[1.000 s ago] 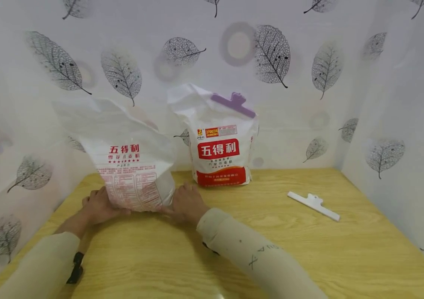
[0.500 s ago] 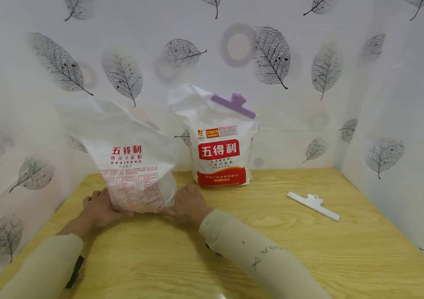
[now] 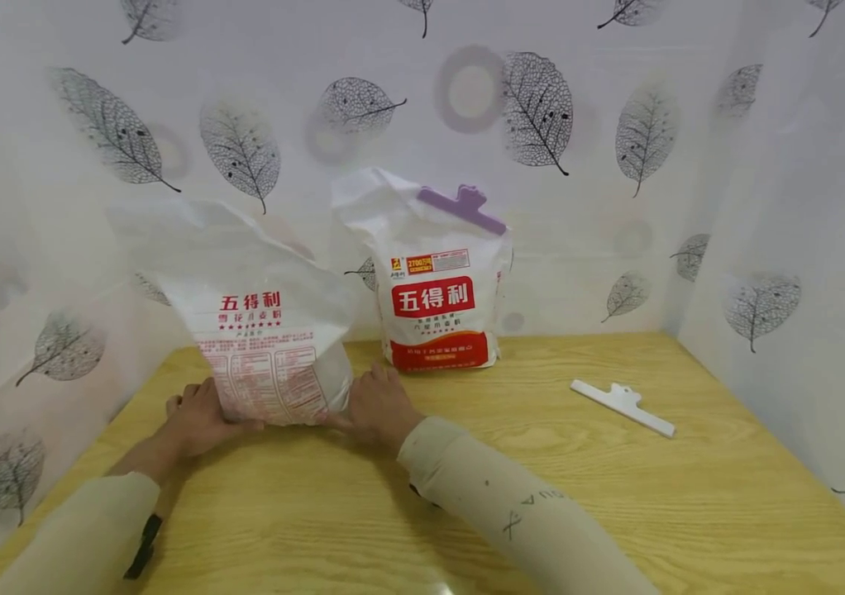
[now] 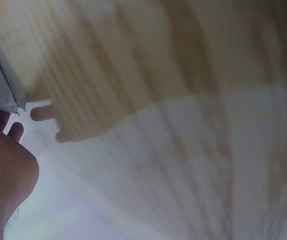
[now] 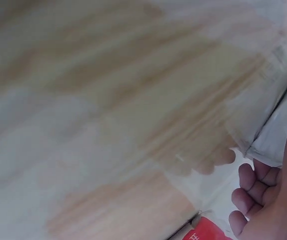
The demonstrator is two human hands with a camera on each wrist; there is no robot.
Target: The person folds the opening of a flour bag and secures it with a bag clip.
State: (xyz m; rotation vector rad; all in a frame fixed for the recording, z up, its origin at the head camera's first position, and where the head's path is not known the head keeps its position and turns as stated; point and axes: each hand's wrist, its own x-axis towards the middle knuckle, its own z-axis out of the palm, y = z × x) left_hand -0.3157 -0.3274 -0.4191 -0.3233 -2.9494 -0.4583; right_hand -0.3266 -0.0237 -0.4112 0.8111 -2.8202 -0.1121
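Head view first, and both hands are on the white bag (image 3: 262, 322)! It's on the left half of the counter (image 3: 482, 504), red print facing us, its upper part slanting off to the left. The left hand (image 3: 195, 421) grips the lower left corner, fingers (image 3: 202, 398) curled behind and thumb along the bottom edge; the right hand (image 3: 380, 406) holds the lower right corner the same way. Just behind, near the right hand, stands the clipped bag (image 3: 433, 293), upright with a purple clip (image 3: 462, 207) across its top. Over to the right, well apart, lies a white clip (image 3: 623, 406).

Across to the left wrist: the left hand sits at the edge of the picture, fingertips at the bag's corner, most of the grip hidden.

And the right wrist: bent fingers, drawn in at the bag's corner, with a red patch of the clipped bag just below.
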